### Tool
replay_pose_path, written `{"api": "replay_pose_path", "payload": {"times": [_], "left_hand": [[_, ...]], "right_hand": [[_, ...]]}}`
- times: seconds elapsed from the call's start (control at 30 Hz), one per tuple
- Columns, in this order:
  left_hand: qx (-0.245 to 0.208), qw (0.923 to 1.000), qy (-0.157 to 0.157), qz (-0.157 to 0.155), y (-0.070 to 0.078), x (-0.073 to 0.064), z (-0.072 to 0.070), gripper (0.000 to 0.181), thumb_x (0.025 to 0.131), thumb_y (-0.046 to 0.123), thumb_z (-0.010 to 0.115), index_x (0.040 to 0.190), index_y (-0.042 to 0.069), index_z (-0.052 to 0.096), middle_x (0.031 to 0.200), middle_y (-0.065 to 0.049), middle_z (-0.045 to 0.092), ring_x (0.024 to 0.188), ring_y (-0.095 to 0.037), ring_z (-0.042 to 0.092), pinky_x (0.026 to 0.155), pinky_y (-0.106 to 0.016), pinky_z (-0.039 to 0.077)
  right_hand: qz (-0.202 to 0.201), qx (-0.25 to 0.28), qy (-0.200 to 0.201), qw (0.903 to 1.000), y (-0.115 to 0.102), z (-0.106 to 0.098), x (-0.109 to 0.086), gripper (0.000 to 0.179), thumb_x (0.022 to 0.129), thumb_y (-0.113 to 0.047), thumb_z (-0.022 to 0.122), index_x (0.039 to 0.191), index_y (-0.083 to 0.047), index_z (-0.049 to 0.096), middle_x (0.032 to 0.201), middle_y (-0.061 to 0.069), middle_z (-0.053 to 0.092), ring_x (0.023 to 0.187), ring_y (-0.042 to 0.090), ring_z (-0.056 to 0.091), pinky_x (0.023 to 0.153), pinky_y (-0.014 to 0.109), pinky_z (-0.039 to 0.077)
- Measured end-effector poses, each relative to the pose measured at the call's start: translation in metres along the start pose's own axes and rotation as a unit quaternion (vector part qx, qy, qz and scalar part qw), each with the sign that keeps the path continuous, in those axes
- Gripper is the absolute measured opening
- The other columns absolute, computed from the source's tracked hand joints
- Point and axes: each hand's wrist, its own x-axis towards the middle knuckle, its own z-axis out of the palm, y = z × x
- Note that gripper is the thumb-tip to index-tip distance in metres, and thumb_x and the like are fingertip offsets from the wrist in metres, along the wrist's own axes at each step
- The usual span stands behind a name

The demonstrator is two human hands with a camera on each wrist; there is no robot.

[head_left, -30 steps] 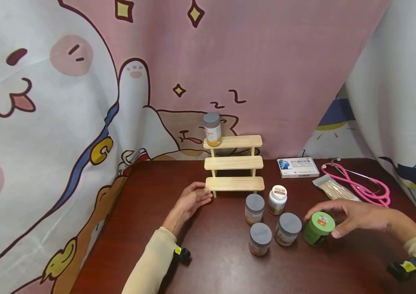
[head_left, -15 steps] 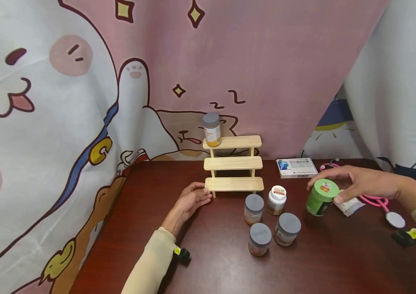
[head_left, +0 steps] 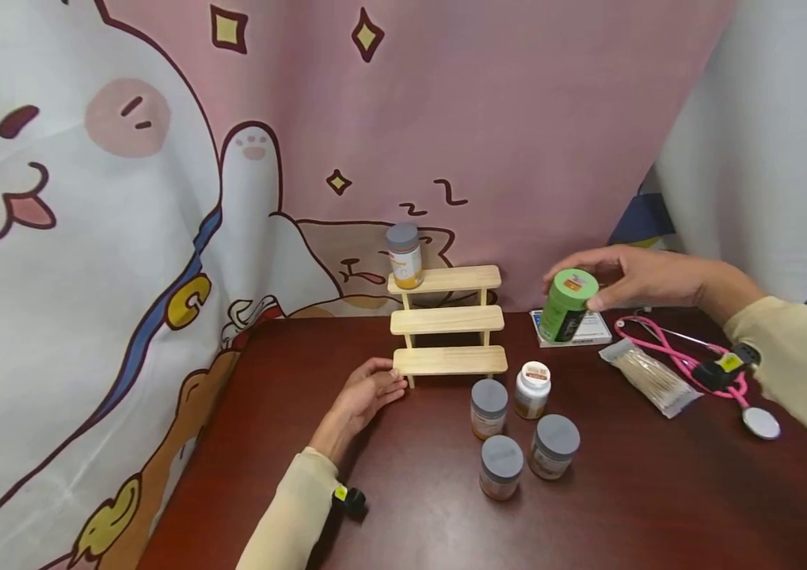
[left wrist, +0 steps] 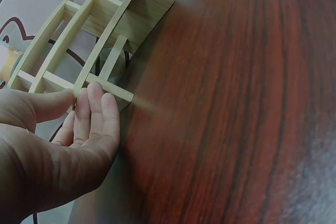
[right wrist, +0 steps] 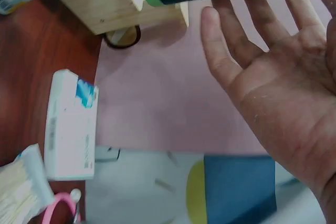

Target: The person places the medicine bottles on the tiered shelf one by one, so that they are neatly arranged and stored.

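A three-step wooden display stand [head_left: 449,360] is at the back of the table. A grey-lidded jar [head_left: 405,257] is on the left end of its top step. My left hand [head_left: 363,396] pinches the left end of the stand's lowest step; the left wrist view has thumb and fingertips at that corner [left wrist: 84,80]. In my right hand [head_left: 638,277] is a green jar [head_left: 565,309], held upright by thumb and fingers near its lid, in the air to the right of the stand. Part of that jar is cut off in the right wrist view.
Several grey-lidded jars [head_left: 501,467] and a white bottle [head_left: 533,389] stand in front of the stand. To the right lie a medicine box [head_left: 591,328], a packet of cotton swabs [head_left: 649,376] and a pink stethoscope [head_left: 759,423]. A printed curtain [head_left: 517,119] hangs behind.
My right hand has lifted the green jar from the table beside the grey-lidded jars and carried it up, back and somewhat left. The left hand stays at the stand.
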Motion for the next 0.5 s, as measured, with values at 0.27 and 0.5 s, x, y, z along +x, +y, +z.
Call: {"api": "replay_pose_path", "payload": {"times": [0.27, 0.5], "left_hand": [[-0.005, 1.0, 0.004, 0.004, 0.0, -0.003, -0.005, 0.027, 0.104, 0.003, 0.061, 0.13, 0.003, 0.054, 0.101, -0.005, 0.067, 0.096, -0.017, 0.074, 0.095, -0.036, 0.064], [-0.006, 1.0, -0.002, 0.002, -0.001, 0.0, -0.001, 0.027, 0.104, 0.003, 0.061, 0.131, 0.003, 0.055, 0.102, -0.005, 0.067, 0.099, -0.019, 0.074, 0.097, -0.038, 0.064]], "right_hand": [[0.036, -0.026, 0.102, 0.9937, -0.021, 0.004, 0.068, 0.06, 0.1, -0.015, 0.073, 0.156, -0.016, 0.05, 0.144, 0.001, 0.066, 0.133, 0.017, 0.062, 0.11, 0.03, 0.05], [0.017, -0.041, 0.18, 0.9826, -0.03, 0.016, 0.108, 0.054, 0.096, -0.021, 0.08, 0.146, -0.019, 0.061, 0.13, 0.0, 0.074, 0.121, 0.014, 0.068, 0.107, 0.029, 0.051]]}}
